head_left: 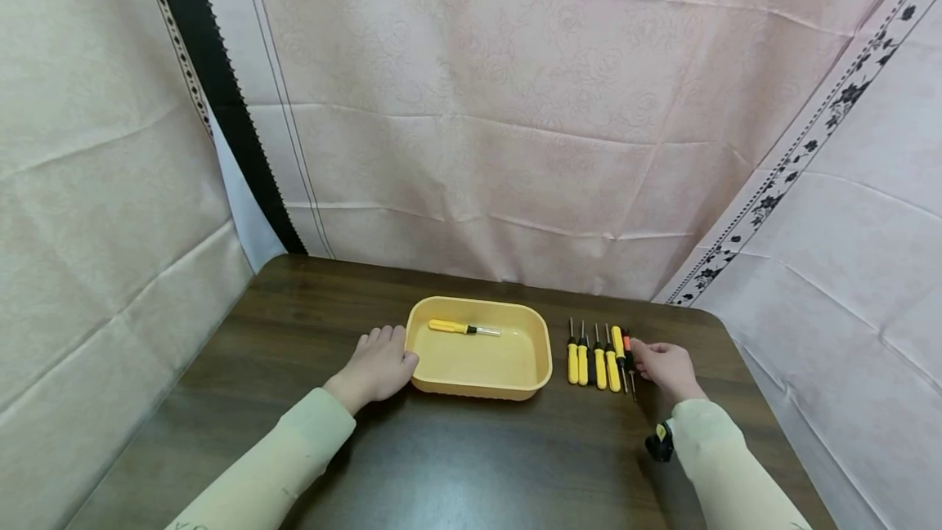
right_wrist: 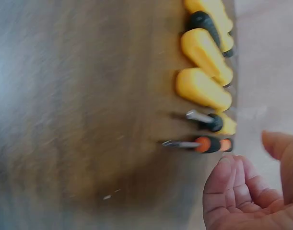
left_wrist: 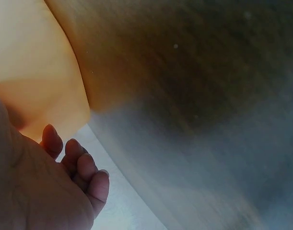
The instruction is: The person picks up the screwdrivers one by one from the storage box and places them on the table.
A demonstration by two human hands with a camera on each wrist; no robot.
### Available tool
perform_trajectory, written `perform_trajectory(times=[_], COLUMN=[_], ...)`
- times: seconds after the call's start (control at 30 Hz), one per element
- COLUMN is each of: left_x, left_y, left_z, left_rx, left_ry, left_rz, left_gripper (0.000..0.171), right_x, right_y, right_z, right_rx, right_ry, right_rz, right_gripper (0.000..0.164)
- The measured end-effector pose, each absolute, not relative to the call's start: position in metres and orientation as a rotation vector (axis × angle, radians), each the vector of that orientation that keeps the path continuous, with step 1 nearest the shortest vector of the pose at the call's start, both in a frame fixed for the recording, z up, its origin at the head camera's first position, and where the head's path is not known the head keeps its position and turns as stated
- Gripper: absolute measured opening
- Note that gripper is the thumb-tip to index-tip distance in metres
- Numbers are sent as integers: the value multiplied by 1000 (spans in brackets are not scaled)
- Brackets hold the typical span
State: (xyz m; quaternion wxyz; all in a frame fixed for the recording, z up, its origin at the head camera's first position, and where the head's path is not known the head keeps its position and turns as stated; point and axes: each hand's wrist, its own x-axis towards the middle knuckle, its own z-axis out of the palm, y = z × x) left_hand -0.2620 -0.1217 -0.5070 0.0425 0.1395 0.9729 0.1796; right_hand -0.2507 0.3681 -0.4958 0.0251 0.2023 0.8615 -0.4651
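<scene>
A yellow plastic tray [head_left: 478, 389] stands on the table, with one yellow-handled screwdriver [head_left: 449, 326] lying inside it. At the tray's left end is my left hand [head_left: 379, 365], its thumb side against the rim and its fingers loosely bent. The left wrist view shows this hand [left_wrist: 50, 187] from the palm side, beside the tray wall [left_wrist: 50, 91]. To the right of the tray, my right hand [head_left: 666, 368] is beside an orange-and-black screwdriver [right_wrist: 204, 143]. Thumb and fingers of the right hand [right_wrist: 251, 187] are apart in the right wrist view, with nothing between them.
Several yellow-and-black screwdrivers [head_left: 600, 368] lie in a row between the tray and my right hand, some pointing opposite ways. The dark wooden table [head_left: 471, 464] runs back to hanging pale cloth [head_left: 471, 145]. A black device [head_left: 660, 442] sits at my right wrist.
</scene>
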Motion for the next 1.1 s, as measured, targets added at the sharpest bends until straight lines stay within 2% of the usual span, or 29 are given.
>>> perform_trajectory(times=[0.17,0.27,0.53,1.1], left_x=[-262,-262,-262,-261], left_y=[-122,-122,-121,-122], left_z=[-506,-505,-505,-505], left_rx=[424,423,423,434], left_ry=[2974,2972,2971,2968], left_rz=[544,541,543,557], left_gripper=[34,34,35,34], right_x=[-256,-257,-263,-275], right_y=[355,343,306,229], right_z=[-479,-467,-445,-432], right_rx=[535,456,270,60], right_ry=[2660,2645,2658,2693], right_rz=[-1527,-1575,-1572,-1531], right_gripper=[81,87,79,62])
